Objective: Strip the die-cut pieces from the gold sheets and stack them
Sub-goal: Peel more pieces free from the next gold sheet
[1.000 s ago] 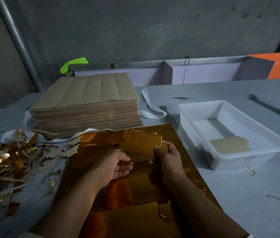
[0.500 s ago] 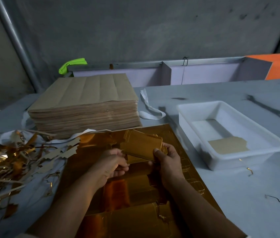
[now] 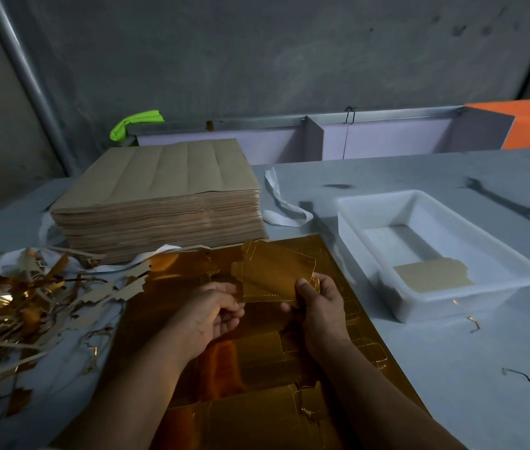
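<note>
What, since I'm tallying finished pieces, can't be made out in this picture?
- Head view: how many die-cut pieces the right hand holds; they overlap in dim light.
- Head view: whether the left hand pinches them; the hand itself hides the contact.
- Head view: the gold sheet's near end; forearms and the bottom edge cut it off.
- Head view: whether anything lies under the brown piece in the white tray; only its top shows.

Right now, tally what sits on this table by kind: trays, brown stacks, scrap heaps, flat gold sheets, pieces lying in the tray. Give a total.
White tray: 1
Brown stack: 1
Scrap heap: 1
Flat gold sheet: 1 on top; any layers beneath cannot be told
Piece in the tray: 1
Total: 5
</note>
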Action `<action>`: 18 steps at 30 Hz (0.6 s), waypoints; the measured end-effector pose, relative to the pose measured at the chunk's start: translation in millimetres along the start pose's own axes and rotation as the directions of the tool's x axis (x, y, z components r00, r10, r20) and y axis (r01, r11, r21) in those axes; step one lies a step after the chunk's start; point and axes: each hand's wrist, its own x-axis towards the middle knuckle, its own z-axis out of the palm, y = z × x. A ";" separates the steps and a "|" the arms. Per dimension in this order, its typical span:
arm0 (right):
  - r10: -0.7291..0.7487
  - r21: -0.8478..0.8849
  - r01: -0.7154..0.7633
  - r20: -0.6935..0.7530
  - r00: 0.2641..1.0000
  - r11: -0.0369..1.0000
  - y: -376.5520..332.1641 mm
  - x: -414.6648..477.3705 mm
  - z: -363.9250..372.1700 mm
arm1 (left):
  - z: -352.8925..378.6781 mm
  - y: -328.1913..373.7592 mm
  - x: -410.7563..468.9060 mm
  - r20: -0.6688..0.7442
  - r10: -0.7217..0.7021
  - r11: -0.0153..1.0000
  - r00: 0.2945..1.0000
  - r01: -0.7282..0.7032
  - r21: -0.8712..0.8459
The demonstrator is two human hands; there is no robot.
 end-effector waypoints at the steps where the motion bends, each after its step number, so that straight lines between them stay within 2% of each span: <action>1: 0.003 0.000 -0.003 -0.010 1.000 1.000 -0.3 -0.2 -0.2 | 0.7 -1.2 -0.5 0.015 -0.045 0.997 0.999 0.046 -0.064; 4: -0.001 -0.010 0.001 -0.026 1.000 1.000 -0.2 -0.4 0.1 | 5.0 -4.2 -5.6 0.134 -0.164 0.977 0.977 0.179 -0.118; 8: -0.014 -0.024 0.014 -0.024 1.000 1.000 0.6 -0.2 -0.4 | 19.2 -5.1 -9.1 0.217 -0.187 0.970 0.958 0.215 -0.112; 10: -0.011 -0.035 0.010 -0.011 1.000 0.999 0.6 0.1 -0.9 | 28.4 -4.6 -7.4 0.205 -0.176 0.957 0.963 0.216 -0.194; 13: 0.003 -0.049 -0.002 0.016 1.000 0.999 0.0 0.6 -1.5 | 38.3 -5.7 -2.5 0.115 -0.139 0.949 0.984 0.166 -0.269; 18: 0.048 0.001 -0.048 0.015 0.999 0.999 -0.4 3.3 -3.4 | 37.4 -6.7 0.7 0.039 -0.055 0.976 0.998 0.062 -0.207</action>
